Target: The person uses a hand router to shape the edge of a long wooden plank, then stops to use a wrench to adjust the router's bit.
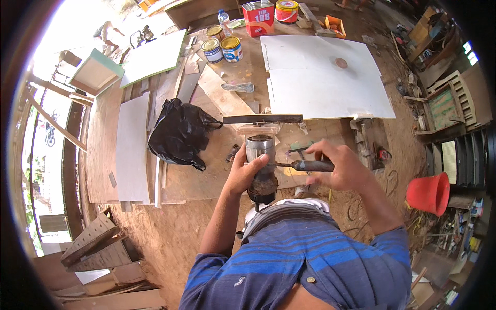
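Observation:
My left hand is wrapped around a trim router, a silver and black cylindrical power tool, with the thumb lying across its metal collar. The tool stands upright in front of my belly, its clear base at the far end. Just past that base is a long dark strip; whether it is joined to the base I cannot tell. From the right, my right hand grips a dark-handled screwdriver loosely between fingers and thumb. Its shaft points left, and the tip meets the router's side.
A black plastic bag lies on the worktable left of the router. A large white panel covers the far right. Paint cans, a red tin and a bottle stand behind. A red bucket is at right.

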Tool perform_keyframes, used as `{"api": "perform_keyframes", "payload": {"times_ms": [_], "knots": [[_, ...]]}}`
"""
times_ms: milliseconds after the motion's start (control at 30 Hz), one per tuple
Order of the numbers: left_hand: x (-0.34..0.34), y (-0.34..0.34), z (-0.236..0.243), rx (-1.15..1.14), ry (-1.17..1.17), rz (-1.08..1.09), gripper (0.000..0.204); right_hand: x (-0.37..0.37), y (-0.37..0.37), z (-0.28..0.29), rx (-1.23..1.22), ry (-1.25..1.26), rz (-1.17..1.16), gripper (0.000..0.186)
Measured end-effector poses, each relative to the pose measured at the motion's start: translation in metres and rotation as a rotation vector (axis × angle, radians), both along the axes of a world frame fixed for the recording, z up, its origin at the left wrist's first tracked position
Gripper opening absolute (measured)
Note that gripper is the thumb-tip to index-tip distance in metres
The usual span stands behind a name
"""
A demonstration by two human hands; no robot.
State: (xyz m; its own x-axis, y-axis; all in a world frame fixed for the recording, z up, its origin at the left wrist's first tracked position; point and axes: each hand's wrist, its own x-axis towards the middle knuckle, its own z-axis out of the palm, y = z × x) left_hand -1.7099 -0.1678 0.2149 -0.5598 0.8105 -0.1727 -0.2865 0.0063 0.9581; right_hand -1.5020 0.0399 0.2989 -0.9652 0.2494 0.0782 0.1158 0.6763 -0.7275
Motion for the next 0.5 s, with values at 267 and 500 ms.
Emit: {"api": "perform_keyframes", "payload": {"times_ms": [267, 500], "knots": [[0.001, -0.004, 0.002, 0.001, -0.066, -0.089, 0.068, 0.012, -0.004, -0.012, 0.027, 0.101, 0.146, 0.039], [-0.004, -0.007, 0.008, -0.013, 0.058, -0.127, 0.072, 0.006, -0.011, -0.001, -0.708, -0.365, -0.046, 0.038]]}}
